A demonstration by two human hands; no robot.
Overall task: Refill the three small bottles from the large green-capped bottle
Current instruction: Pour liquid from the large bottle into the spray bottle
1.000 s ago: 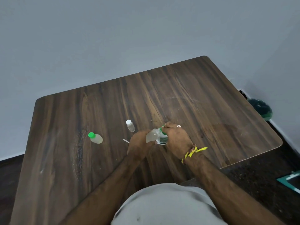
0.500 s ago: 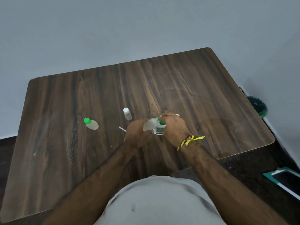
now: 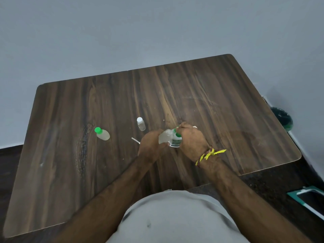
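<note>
My left hand (image 3: 150, 146) grips a clear plastic bottle (image 3: 164, 136), tilted with its mouth toward the right. My right hand (image 3: 191, 139) holds a small bottle with a green-and-white label (image 3: 175, 142) that stands on the wooden table (image 3: 210, 102). The two bottles meet at a green piece (image 3: 177, 133) under my right fingertips. A green-capped bottle of pale liquid (image 3: 102, 134) sits apart on the left. A small white-capped bottle (image 3: 141, 124) stands just behind my left hand.
A thin white stick (image 3: 135, 140) lies on the table left of my left hand. A dark green bin (image 3: 282, 119) stands on the floor past the table's right edge. A teal-framed object (image 3: 310, 199) lies on the floor at lower right. A grey wall is behind the table.
The view has shifted a little, so the table sits higher in the frame. Both hands stay together on the two bottles; the other bottles have not moved.
</note>
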